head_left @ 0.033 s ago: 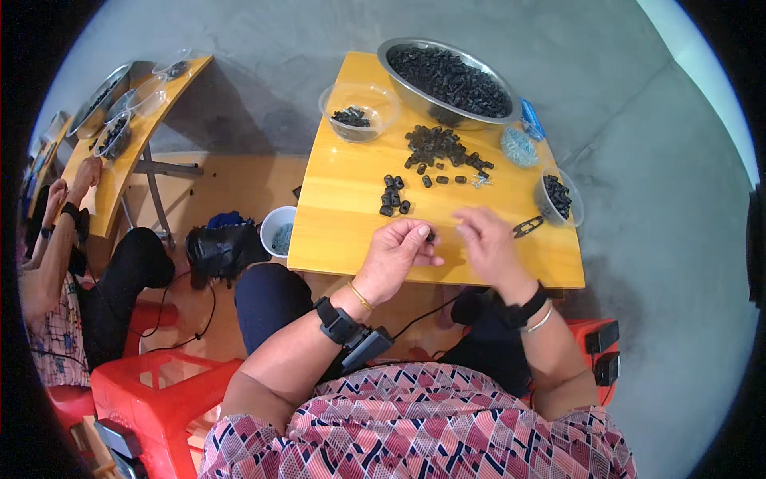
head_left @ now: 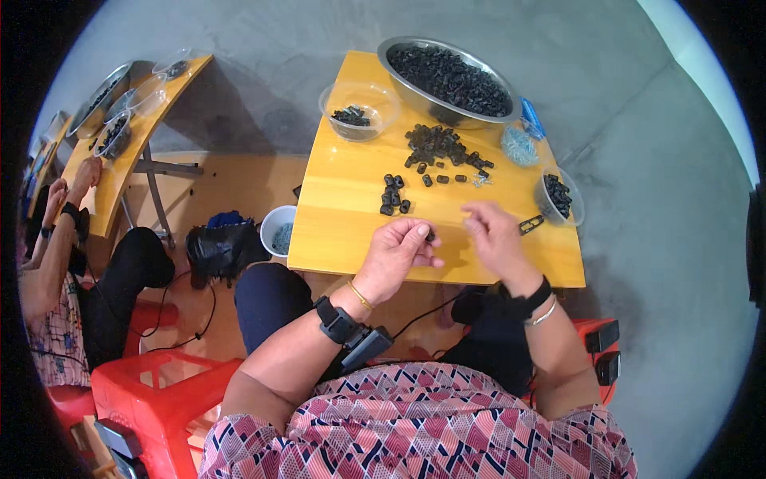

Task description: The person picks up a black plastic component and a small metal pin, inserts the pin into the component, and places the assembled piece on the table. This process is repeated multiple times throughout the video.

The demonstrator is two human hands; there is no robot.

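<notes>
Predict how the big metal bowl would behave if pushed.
The metal bowl is probably heavy to shift, since black parts fill much of it. Its shiny metal sides look stiff, so it should hardly bend. A hard shove might spill some, as the parts lie loose and uncovered.

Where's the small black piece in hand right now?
In the head view, the small black piece sits in the fingers of the left hand, over the near part of the yellow table, to the left of the right hand.
</notes>
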